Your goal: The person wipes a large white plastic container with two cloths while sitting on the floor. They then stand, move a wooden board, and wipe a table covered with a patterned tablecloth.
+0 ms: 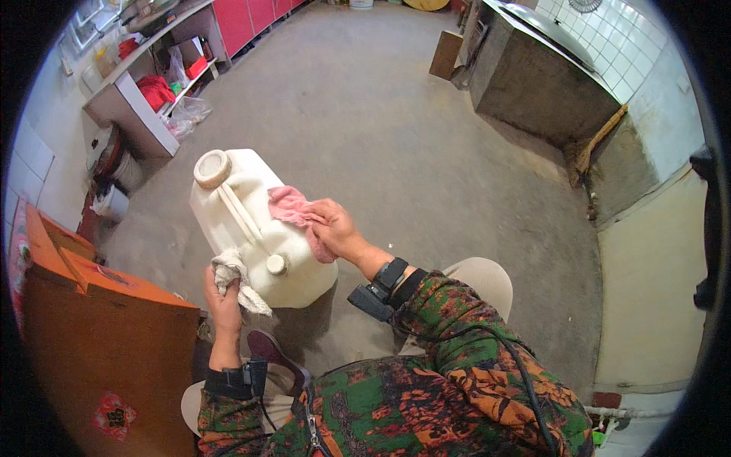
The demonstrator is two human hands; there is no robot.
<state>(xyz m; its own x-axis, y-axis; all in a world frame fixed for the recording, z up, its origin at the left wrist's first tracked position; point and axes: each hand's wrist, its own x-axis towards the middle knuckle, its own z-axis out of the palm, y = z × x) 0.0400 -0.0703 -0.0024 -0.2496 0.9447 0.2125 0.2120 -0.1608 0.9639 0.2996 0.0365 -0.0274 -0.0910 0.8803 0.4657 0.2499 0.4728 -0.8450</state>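
A large white plastic jerrycan [297, 240] stands on the floor in front of me. A wide screw cap [212, 169] closes its far end, a smaller cap [277, 264] sits at the near end, and a moulded handle [239, 211] runs between them. My right hand [336, 228] grips a pink cloth [290, 204] that lies against the can's right side. Bunched in my left hand [224, 303] is a whitish cloth [229, 265], held at the near left edge of the can. The fingers of my left hand are partly hidden by the cloth.
An orange wooden cabinet [114, 320] stands close on my left. Beyond it are a lidded bucket [111, 203] and a shelf unit [145, 114] with bags. A concrete stove [537, 80] with a metal lid and a straw broom [597, 143] are at the right. Concrete floor [400, 125] stretches ahead.
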